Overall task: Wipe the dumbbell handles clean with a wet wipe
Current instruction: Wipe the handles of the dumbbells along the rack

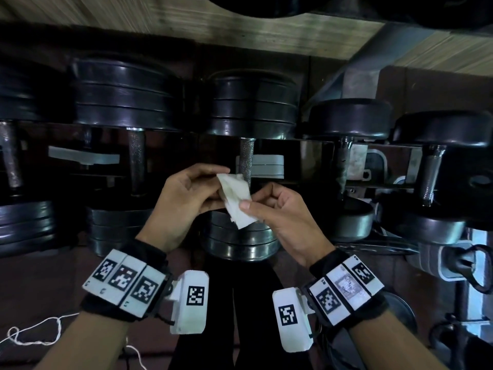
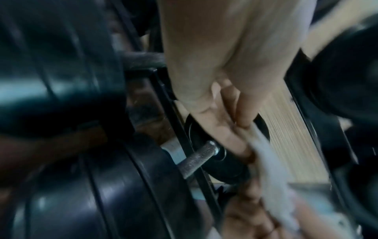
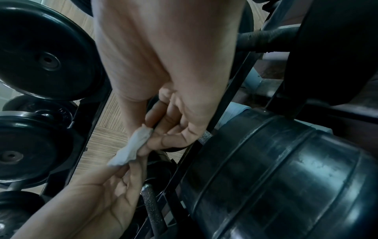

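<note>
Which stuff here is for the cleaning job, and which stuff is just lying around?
For the job:
- wet wipe, pinched by the left hand and the right hand
- the middle dumbbell's handle, right behind the wipe
- the other dumbbell handles, like the one to the left

Just lying about:
- white string on the floor, lower left
- grey rack pads

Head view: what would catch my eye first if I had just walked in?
Most likely the white wipe at the centre, pinched between the left hand and the right hand just in front of a knurled steel handle. Around it, a row of black dumbbells fills the rack from side to side. Nearer you, both wrists wear white bands printed with square black codes.
</note>
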`<action>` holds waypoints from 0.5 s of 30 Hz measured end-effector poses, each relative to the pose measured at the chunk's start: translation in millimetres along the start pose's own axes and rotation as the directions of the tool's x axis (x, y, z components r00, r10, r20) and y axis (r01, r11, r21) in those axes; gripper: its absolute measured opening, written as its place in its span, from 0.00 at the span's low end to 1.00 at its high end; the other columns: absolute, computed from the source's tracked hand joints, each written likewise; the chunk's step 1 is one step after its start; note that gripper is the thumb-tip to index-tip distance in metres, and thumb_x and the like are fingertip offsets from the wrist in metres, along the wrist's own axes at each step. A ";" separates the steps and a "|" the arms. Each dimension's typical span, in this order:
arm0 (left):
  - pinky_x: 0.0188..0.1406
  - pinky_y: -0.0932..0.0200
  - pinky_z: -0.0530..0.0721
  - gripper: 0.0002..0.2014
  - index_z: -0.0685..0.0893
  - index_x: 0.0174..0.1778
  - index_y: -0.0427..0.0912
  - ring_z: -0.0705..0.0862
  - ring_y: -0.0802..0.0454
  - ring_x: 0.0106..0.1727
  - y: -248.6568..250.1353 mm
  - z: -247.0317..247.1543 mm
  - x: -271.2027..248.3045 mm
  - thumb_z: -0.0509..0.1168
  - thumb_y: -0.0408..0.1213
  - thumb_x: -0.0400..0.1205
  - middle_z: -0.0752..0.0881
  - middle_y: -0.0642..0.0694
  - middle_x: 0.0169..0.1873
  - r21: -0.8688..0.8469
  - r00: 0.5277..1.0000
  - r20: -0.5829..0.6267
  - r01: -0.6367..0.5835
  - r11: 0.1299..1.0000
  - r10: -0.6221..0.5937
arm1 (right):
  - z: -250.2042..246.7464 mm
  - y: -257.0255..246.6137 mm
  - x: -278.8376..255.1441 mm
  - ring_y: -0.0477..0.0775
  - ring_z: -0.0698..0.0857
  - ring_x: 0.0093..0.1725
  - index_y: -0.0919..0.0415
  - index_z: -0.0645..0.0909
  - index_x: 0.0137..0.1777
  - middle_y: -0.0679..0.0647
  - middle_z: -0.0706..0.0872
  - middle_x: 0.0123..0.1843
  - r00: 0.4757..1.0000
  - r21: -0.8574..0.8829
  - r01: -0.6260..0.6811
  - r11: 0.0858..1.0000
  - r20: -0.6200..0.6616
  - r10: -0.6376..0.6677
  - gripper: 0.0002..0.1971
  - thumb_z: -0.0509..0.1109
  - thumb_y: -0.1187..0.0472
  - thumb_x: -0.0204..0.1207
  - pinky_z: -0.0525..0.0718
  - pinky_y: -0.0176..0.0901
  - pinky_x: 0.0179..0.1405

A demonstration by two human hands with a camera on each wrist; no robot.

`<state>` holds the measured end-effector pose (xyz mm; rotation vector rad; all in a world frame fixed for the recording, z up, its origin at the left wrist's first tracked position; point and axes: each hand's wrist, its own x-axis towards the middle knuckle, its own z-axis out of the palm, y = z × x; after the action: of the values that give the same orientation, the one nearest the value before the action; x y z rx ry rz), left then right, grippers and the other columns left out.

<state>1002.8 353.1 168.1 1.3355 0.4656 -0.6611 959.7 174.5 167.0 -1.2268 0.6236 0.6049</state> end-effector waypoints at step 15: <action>0.40 0.56 0.88 0.17 0.88 0.46 0.42 0.91 0.48 0.42 -7.3 -2.0 2.6 0.65 0.15 0.77 0.91 0.45 0.42 0.358 0.975 0.072 -0.221 0.907 0.209 | -0.1 -5.4 -3.2 0.56 0.91 0.51 0.61 0.84 0.57 0.58 0.92 0.52 0.998 -0.069 0.044 0.997 0.039 -0.041 0.10 0.77 0.66 0.77 0.89 0.49 0.50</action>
<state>999.8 353.9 160.7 1.6971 0.1658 -0.6009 961.3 173.0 172.9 -1.2881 0.5471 0.6176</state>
